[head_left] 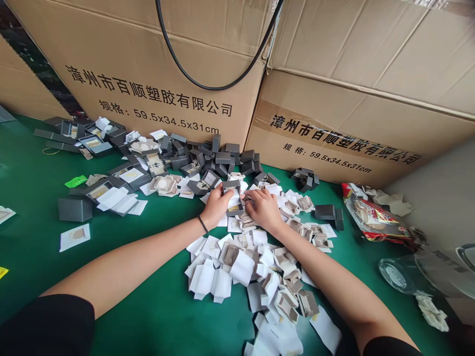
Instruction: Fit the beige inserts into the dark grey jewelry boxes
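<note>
Small dark-grey rectangular box [230,186] with a white piece inside sits between my two hands, a little beyond the middle of the green counter [159,306], toward its far edge. My left hand [215,206], with a thin black band [203,225] at the wrist, grips it from the left: the thumb lies along the near side, over the box's left edge, and the other fingers of that hand are mostly hidden. My right hand [265,211] is at the box's right side, its fingers curled toward the box; I cannot tell whether they pinch anything there.

Beyond my fingers, a heap of dark-grey boxes [222,158] stretches along the counter's far edge toward its far left corner, where several sit open with white papers among them. Between my forearms, a loose pile of white and beige folded inserts [241,267] spreads toward the near edge.

A bright green wrapper [76,181] lies toward the left edge. Toward the right edge are a red printed plastic packet [382,220], a clear container [395,274] and a crumpled white tissue [432,312]. Large brown cardboard cartons [148,44] stand along the far edge, and a black cable [213,88] loops down in front of them.
</note>
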Available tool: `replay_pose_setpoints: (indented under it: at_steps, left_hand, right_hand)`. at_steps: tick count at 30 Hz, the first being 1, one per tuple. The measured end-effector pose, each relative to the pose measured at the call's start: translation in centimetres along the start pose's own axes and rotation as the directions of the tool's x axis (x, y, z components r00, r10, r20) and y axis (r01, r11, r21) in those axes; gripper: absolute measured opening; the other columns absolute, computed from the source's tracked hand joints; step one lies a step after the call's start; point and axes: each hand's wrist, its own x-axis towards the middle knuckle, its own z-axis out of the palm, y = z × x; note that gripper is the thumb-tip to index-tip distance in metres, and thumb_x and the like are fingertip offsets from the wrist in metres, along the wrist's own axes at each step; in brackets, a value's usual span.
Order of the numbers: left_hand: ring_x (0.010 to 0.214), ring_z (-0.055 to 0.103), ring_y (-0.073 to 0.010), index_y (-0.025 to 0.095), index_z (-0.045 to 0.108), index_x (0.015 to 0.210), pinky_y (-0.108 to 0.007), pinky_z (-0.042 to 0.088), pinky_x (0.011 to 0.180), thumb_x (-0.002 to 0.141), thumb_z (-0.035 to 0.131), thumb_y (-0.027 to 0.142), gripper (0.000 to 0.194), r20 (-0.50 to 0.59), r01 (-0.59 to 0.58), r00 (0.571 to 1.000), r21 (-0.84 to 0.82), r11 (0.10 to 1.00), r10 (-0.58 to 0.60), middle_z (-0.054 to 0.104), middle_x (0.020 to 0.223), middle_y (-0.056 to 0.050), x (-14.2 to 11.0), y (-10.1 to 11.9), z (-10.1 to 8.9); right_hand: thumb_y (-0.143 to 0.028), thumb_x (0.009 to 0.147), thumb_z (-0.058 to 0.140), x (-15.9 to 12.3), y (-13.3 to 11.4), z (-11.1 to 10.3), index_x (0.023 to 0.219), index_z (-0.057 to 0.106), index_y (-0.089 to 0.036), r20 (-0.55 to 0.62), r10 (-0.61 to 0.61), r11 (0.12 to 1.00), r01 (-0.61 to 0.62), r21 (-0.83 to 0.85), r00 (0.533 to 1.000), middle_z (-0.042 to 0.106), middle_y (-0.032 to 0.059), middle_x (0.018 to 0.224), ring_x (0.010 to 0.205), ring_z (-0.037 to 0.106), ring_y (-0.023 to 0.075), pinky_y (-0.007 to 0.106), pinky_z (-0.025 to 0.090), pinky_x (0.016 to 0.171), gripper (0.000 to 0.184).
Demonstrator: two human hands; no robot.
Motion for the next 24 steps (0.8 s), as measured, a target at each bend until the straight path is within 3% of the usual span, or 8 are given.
replay_pose_setpoints:
  at_steps: [5, 10, 15, 19, 24]
  left_hand:
    - [0.083, 0.062, -0.0193, 0.016, 0.061, 0.091, -0.033, 0.047, 0.078, 0.071, 0.058, 0.026, 0.023, 0.026, 0.071, 0.997, -0.054, 0.996, -0.069, 0.067, 0.088, -0.004, 0.0, 0.1, 0.1]
    - [0.09, 0.061, -0.0209, 0.016, 0.061, 0.089, -0.034, 0.047, 0.081, 0.07, 0.058, 0.026, 0.022, 0.022, 0.06, 0.998, -0.048, 0.997, -0.059, 0.067, 0.092, -0.005, -0.1, 0.1, 0.0]
    - [0.091, 0.062, -0.0212, 0.016, 0.061, 0.089, -0.034, 0.047, 0.083, 0.07, 0.058, 0.026, 0.022, -0.008, 0.048, 0.999, -0.059, 0.997, -0.049, 0.067, 0.093, -0.005, 0.0, -0.1, -0.1]
    - [0.083, 0.065, -0.0205, 0.017, 0.058, 0.09, -0.036, 0.05, 0.077, 0.07, 0.057, 0.025, 0.022, -0.019, 0.074, 0.997, -0.194, 0.978, -0.079, 0.068, 0.087, -0.004, -0.2, 0.5, 0.3]
    - [0.072, 0.067, -0.0207, 0.017, 0.054, 0.089, -0.036, 0.053, 0.066, 0.068, 0.056, 0.022, 0.022, -0.067, 0.109, 0.989, -0.302, 0.947, -0.135, 0.066, 0.082, -0.003, -0.4, 1.4, 0.6]
  right_hand:
    - [-0.028, 0.081, 0.05, 0.2, 0.2, -0.3, 0.11, 0.059, -0.023, 0.016, 0.035, 0.999, -0.035, -0.011, 0.999, 0.065, 0.0055, 0.103, 0.092, 0.049, 0.0265, 0.035, 0.038, 0.071, 0.031]
    - [-0.021, 0.08, 0.049, 0.1, 0.8, 0.3, 0.094, 0.064, -0.021, -0.083, 0.03, 0.984, -0.015, 0.175, 0.996, 0.067, 0.0041, 0.081, 0.083, 0.054, 0.0212, 0.03, 0.043, 0.07, 0.021]
    - [-0.028, 0.083, 0.049, -0.1, 0.7, 0.3, 0.1, 0.063, -0.02, -0.155, -0.033, 0.918, 0.091, 0.385, 0.987, 0.068, 0.0047, 0.091, 0.08, 0.06, 0.0186, 0.03, 0.047, 0.071, 0.023]
    - [-0.036, 0.089, 0.04, -0.2, 0.9, -0.1, 0.089, 0.066, -0.018, -0.218, 0.17, 0.765, 0.011, 0.644, 0.961, 0.069, 0.0046, 0.085, 0.068, 0.064, 0.0159, 0.029, 0.049, 0.066, 0.032]
    - [-0.041, 0.089, 0.036, 0.4, 1.9, -0.4, 0.08, 0.067, -0.018, -0.374, 0.37, 0.647, 0.054, 0.761, 0.85, 0.068, 0.0054, 0.083, 0.082, 0.063, 0.0187, 0.034, 0.049, 0.077, 0.039]
